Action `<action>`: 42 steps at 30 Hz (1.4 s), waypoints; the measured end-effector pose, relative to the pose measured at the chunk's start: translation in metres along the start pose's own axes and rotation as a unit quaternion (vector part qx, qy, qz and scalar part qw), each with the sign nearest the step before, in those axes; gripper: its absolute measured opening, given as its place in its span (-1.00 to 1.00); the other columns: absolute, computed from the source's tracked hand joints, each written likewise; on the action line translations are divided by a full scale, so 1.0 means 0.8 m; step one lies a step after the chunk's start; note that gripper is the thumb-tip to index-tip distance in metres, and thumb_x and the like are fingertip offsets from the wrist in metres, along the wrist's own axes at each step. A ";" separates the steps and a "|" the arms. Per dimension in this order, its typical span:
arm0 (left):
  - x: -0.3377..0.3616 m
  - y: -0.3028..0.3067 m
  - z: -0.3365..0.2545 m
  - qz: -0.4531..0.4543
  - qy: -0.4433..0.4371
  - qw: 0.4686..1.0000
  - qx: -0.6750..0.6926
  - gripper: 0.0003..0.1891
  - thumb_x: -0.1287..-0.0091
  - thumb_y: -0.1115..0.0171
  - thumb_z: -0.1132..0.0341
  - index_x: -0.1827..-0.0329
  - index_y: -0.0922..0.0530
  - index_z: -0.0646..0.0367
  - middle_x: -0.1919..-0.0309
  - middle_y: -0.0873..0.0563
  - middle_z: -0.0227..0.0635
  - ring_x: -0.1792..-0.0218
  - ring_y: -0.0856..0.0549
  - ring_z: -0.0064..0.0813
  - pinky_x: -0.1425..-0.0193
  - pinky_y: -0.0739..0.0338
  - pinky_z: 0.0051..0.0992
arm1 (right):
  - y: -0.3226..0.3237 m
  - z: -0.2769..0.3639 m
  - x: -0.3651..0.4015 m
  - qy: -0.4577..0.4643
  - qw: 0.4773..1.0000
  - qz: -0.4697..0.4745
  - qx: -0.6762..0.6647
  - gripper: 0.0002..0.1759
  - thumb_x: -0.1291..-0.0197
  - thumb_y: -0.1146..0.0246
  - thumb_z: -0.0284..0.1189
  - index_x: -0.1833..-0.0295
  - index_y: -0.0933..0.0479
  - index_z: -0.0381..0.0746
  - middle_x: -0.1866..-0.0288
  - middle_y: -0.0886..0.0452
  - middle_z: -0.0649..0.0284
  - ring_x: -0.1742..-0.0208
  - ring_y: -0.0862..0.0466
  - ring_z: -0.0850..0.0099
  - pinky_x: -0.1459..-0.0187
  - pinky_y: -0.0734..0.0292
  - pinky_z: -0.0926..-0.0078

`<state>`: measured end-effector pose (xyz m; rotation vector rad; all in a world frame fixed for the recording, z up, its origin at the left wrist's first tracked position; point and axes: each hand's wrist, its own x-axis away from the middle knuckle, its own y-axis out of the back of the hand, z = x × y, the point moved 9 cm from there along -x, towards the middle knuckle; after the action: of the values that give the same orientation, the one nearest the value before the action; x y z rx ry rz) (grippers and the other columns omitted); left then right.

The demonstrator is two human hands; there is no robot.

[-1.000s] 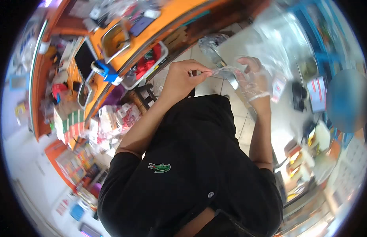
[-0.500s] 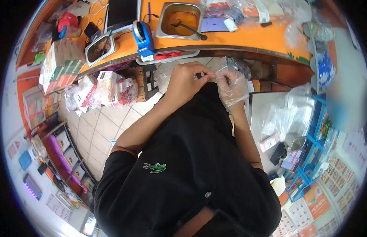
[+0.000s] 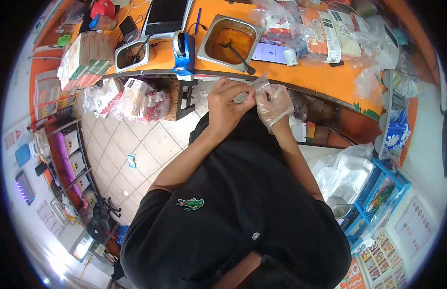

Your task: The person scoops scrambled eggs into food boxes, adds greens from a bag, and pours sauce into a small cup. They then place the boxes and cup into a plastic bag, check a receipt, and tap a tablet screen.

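Note:
Bare, with its thumb and fingertips pinched together, my left hand (image 3: 228, 103) meets the other hand in front of my chest, below the counter edge. A clear plastic glove (image 3: 280, 110) covers my right hand (image 3: 274, 102), whose fingers are curled in. Where the fingertips meet, thin clear plastic sticks up; whether it is part of the glove is unclear. Beyond the hands, on the orange counter (image 3: 300, 72), stands a metal tray (image 3: 211, 43) of orange-brown sauce with a black spoon (image 3: 238, 57) in it.
A blue tape dispenser (image 3: 183, 60) and a smaller metal food tray (image 3: 132, 55) stand left of the sauce. Wrapped packages (image 3: 322, 33) and a phone (image 3: 271, 53) lie to its right. Bagged packets (image 3: 132, 98) sit below the counter at left, a blue rack (image 3: 377, 192) at right.
The camera view has shifted, so the counter and trays appear moved. My hands remain together at the fingertips, with the gloved right hand slightly nearer the left and its fingers more curled.

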<state>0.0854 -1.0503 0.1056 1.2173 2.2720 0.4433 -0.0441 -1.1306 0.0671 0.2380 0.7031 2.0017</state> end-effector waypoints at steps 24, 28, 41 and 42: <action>0.002 0.012 0.067 -0.025 0.292 0.874 0.387 -0.85 -0.36 -0.49 0.43 0.09 -0.71 0.22 0.17 -0.81 -0.39 0.17 -0.71 -0.66 0.00 -0.61 -0.57 | -0.017 -0.013 -0.071 -0.007 0.945 0.278 -0.171 -0.79 -0.30 -0.34 -0.32 0.24 -0.68 -0.26 0.45 -0.59 0.23 0.41 -0.57 0.40 0.29 -0.47 0.40; 0.006 0.027 0.071 -0.071 0.254 0.883 0.389 -0.91 -0.38 -0.44 0.51 0.13 -0.68 0.26 0.10 -0.83 -0.25 0.07 -0.75 -0.60 -0.12 -0.63 -0.54 | -0.043 0.008 -0.064 -0.072 0.922 0.280 -0.259 -0.72 -0.35 -0.30 -0.31 0.32 -0.66 -0.31 0.53 -0.56 0.26 0.50 -0.49 0.48 0.36 -0.40 0.42; 0.033 0.058 0.117 -0.115 0.307 0.850 0.412 -0.80 -0.41 -0.44 0.38 0.00 -0.66 0.24 0.25 -0.80 -0.34 0.20 -0.71 -0.59 0.02 -0.56 -0.54 | -0.083 0.047 -0.052 0.017 0.936 0.285 -0.205 -0.71 -0.35 -0.26 -0.38 0.40 -0.59 -0.34 0.58 -0.51 0.28 0.53 -0.46 0.56 0.43 -0.34 0.47; 0.033 0.061 0.118 -0.125 0.304 0.849 0.414 -0.82 -0.41 -0.44 0.38 0.03 -0.67 0.23 0.27 -0.78 -0.37 0.22 -0.70 -0.59 0.03 -0.56 -0.54 | -0.085 0.047 -0.049 -0.001 0.937 0.282 -0.206 -0.73 -0.35 -0.25 -0.40 0.40 -0.58 -0.33 0.57 -0.54 0.26 0.52 -0.49 0.53 0.41 -0.36 0.46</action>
<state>0.1605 -0.9978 0.0462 1.2117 3.3085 -0.3785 0.0433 -1.1246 0.0638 0.2026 0.2005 2.6411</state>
